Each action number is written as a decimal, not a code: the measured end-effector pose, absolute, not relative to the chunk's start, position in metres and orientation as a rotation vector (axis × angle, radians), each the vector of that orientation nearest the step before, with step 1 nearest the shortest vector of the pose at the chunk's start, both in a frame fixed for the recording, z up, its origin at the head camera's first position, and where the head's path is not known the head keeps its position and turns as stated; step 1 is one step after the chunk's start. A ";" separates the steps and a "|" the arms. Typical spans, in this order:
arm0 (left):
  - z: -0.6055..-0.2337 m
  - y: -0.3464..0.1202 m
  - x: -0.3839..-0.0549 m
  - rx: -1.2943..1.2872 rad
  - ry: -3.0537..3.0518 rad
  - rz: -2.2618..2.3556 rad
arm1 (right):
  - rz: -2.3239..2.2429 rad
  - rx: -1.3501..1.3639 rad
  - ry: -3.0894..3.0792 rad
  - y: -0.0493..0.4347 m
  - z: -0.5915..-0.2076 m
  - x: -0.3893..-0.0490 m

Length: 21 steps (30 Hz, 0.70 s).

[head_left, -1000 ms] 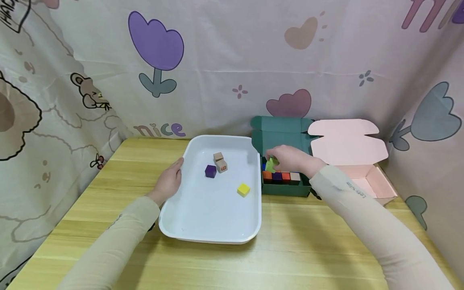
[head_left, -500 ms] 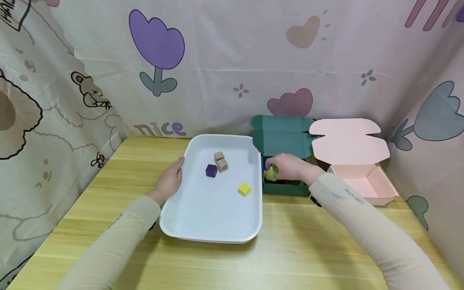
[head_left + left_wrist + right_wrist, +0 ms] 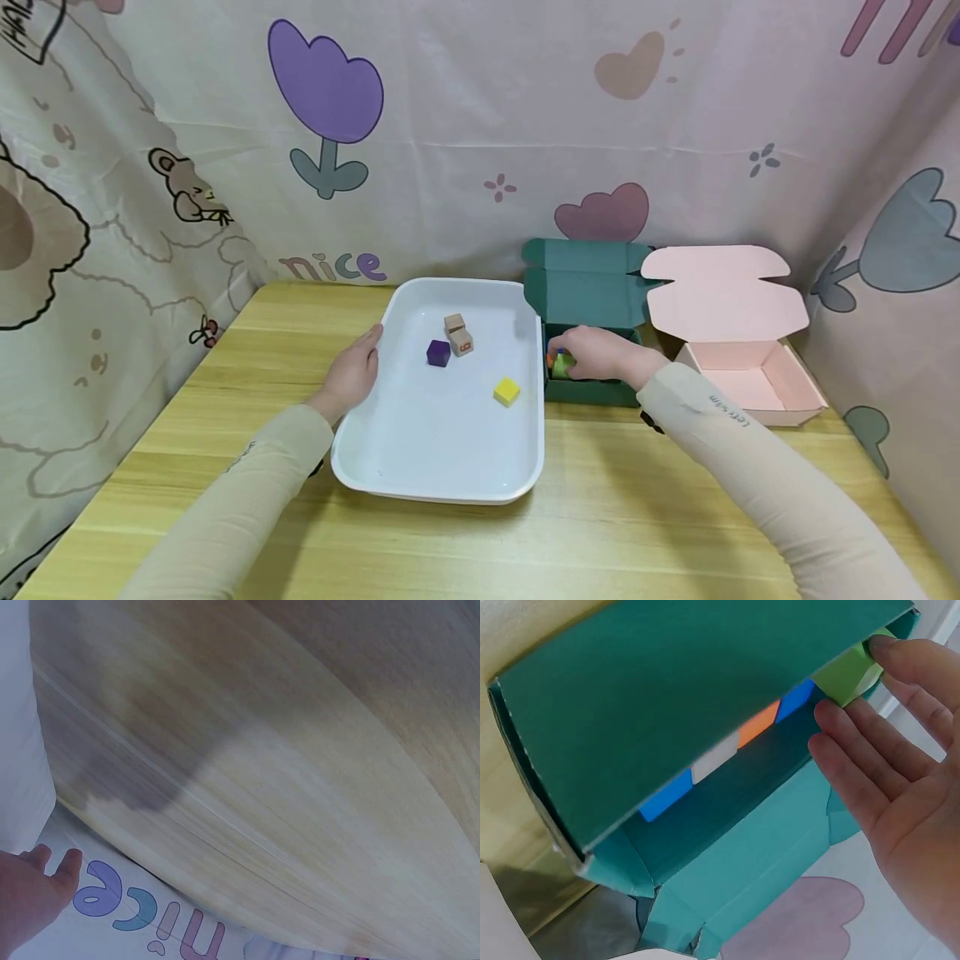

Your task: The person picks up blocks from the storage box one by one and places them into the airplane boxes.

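My right hand (image 3: 596, 352) is down in the open green box (image 3: 592, 392), pinching a light green block (image 3: 562, 365) between thumb and fingers. In the right wrist view, that green block (image 3: 849, 675) sits at one end of the box beside blue, orange and pale blocks (image 3: 715, 757). Along the left rim of the white tray (image 3: 427, 467), my left hand (image 3: 348, 375) rests with fairly straight fingers. Inside the tray lie two wooden cubes (image 3: 461, 342), one with a red mark, a purple cube (image 3: 438, 353) and a yellow cube (image 3: 507, 392).
A pink box (image 3: 757, 383) with its lid up stands right of the green one. Behind both hangs a printed cloth (image 3: 450, 100), which also covers the left and right sides. Everything stands on a wooden table (image 3: 600, 517).
My right hand has lowered the green block deeper into the green box, covering the row of blocks seen before. My left hand and the tray stay in place.
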<state>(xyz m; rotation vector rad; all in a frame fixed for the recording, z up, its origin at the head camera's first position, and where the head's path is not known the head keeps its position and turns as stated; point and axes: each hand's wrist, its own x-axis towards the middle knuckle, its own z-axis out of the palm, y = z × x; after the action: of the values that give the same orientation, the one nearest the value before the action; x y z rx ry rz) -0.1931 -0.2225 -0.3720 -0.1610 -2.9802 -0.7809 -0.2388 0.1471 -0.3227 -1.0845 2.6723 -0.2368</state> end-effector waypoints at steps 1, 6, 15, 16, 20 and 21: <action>-0.372 -0.222 -0.193 -0.162 -2.980 -0.782 | -0.231 -1.086 2.673 0.147 -0.323 -0.238; -0.371 -0.222 -0.193 -0.160 -2.985 -0.787 | -0.209 -1.080 2.682 0.145 -0.323 -0.238; -0.369 -0.222 -0.192 -0.157 -2.988 -0.782 | -0.199 -1.072 2.662 0.143 -0.324 -0.238; -0.369 -0.222 -0.193 -0.159 -2.988 -0.781 | -0.196 -1.067 2.659 0.142 -0.325 -0.238; -0.371 -0.222 -0.193 -0.157 -2.987 -0.778 | -0.199 -1.047 2.664 0.142 -0.328 -0.239; -0.371 -0.222 -0.193 -0.157 -2.986 -0.777 | -0.202 -1.046 2.668 0.141 -0.328 -0.239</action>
<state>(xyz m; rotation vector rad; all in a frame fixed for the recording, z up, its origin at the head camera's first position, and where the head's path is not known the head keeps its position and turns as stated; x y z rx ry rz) -0.1932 -0.2222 -0.3711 -0.1573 -2.9857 -0.7769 -0.2392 0.1413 -0.3282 -1.0459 2.6682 -0.2017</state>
